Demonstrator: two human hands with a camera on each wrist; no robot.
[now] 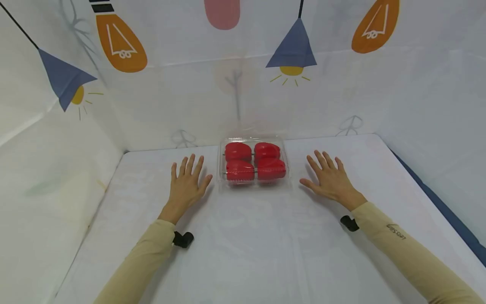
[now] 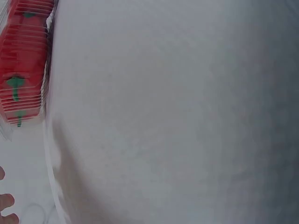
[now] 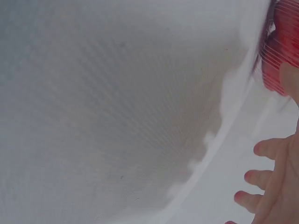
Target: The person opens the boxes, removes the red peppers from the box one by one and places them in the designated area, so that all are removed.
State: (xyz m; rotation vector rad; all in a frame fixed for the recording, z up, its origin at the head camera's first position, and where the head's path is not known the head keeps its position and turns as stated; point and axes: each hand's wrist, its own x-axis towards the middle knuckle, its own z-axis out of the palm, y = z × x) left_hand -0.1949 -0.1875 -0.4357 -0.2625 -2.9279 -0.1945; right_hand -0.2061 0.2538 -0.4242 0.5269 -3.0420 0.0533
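Far left there's a white sheet wall [image 1: 38, 169] with a blue lamp [image 1: 62, 78] printed on it. Then the left hand [image 1: 186, 181], coming out of a beige sleeve [image 1: 140, 261] — fingers spread wide, nothing in it, thumb pointing at the box and just short of it. Middle of the far part of the white table [image 1: 243, 240]: a clear plastic box [image 1: 243, 183] with four red things [image 1: 271, 169] in two rows, green marks [image 2: 15, 82] showing on their ends in the left wrist view. Just right of that, the right hand [image 1: 331, 179], also fanned wide and holding nothing — thumb toward the box, not touching. Can't tell if either palm rests on the table.
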